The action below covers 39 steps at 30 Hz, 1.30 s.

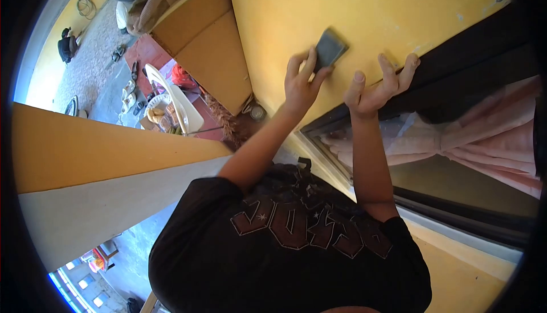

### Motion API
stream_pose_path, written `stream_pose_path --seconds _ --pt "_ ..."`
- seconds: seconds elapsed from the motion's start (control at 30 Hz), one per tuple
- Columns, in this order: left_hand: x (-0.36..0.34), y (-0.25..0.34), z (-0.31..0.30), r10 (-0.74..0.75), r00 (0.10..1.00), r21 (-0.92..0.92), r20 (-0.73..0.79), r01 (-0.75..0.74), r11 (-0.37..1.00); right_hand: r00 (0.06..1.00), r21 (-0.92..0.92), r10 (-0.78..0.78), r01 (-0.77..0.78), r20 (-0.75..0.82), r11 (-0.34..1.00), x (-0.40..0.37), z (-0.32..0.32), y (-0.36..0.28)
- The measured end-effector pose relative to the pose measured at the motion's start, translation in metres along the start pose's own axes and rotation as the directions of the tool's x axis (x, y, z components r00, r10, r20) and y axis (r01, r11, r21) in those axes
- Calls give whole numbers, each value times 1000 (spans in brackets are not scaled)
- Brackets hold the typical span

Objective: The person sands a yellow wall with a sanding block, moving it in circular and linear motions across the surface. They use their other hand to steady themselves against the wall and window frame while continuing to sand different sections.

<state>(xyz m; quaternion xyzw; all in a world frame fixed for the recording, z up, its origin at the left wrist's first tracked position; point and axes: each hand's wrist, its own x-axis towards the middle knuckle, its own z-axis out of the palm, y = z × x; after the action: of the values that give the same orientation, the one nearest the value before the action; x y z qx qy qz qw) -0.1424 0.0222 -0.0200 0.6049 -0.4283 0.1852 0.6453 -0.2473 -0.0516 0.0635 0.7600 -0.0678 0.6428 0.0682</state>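
Observation:
A dark grey rectangular block (331, 49) lies against the yellow wall (285, 5), slightly blurred. My left hand (303, 85) grips its lower left side, thumb on one edge and fingers along the other. To the right, my right hand (373, 93) is empty, its fingers spread and bent, with pale dust on the fingertips. It is close to the wall, beside the dark window frame (439, 56). Both arms reach up from my black printed shirt (296, 244).
Tied pink curtains (484, 119) hang behind the window glass. A brown panel (208, 56) stands at the wall's left corner. Beyond it are a white chair (185, 105), a basket (162, 111) of items and several shoes (129, 96). A yellow and white pillar (102, 153) juts in at left.

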Motion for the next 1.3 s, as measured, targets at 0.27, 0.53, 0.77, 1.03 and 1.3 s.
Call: stream_pose_path --seconds 0.27,0.53,0.77,1.03,1.3 --pt "-15 3 4 -97 995 2 19 97 995 1000 -2 -8 8 17 1000 3 3 6" --pt "-36 -9 0 -159 984 -47 87 163 986 994 193 -103 109 -42 975 16 18 11" --pt "-29 29 11 24 999 -185 46 -15 983 1000 550 -10 10 -2 835 15 6 20" --pt "-85 19 31 -292 953 -194 -85 271 943 989 615 -142 86 43 784 14 2 19" --pt "-93 18 40 -117 975 -123 -189 95 988 985 667 -165 90 50 739 11 6 17"
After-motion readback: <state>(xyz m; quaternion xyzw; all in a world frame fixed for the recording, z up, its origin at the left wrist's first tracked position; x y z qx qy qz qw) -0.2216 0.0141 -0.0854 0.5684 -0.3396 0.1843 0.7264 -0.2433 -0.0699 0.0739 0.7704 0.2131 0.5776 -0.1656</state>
